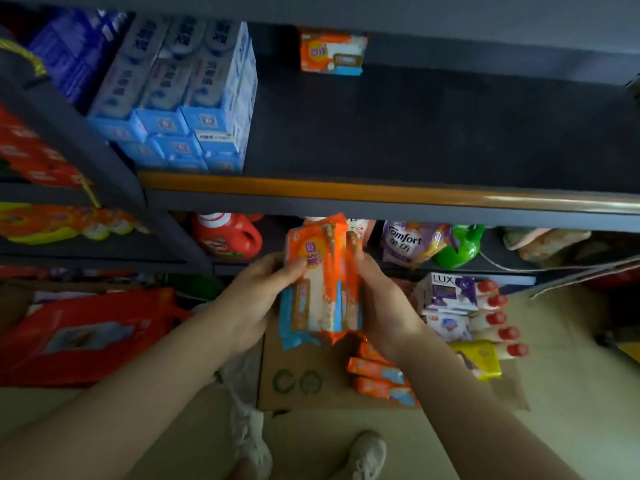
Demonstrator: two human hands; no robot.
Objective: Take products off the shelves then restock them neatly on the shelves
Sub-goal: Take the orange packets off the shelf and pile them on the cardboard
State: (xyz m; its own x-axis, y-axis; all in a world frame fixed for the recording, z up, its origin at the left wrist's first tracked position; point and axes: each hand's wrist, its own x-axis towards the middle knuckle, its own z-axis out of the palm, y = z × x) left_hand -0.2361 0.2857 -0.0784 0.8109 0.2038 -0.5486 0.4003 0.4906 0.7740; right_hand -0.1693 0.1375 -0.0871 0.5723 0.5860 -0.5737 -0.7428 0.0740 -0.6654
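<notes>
Below the orange-edged shelf (346, 194), from the head camera, I see both hands holding a bundle of orange soap packs (322, 278) upright between them, in front of the lower shelf level. My left hand (256, 299) wraps around the bundle's left side, its thumb across the front face and fingers curled behind; my right hand (384, 299) clasps the right side, fingers curled round the edge. On the dark shelf above, a single orange pack (332, 51) of the same kind stands far back, well apart from the stack of blue and white boxes (180, 98) that fills the shelf's left end. Behind the bundle on the lower level sit a red detergent jug (227, 237), a purple Comfort pouch (408, 242) and a green bottle (460, 245). Down on the floor lies a flat piece of cardboard (304, 379) with more orange packs (381, 375) on it, just under my right wrist, beside Lux boxes (446, 289) and a row of red-capped bottles (498, 317). A big red bag (86, 334) lies to the left, and my pale shoes (367, 455) show at the bottom edge.
</notes>
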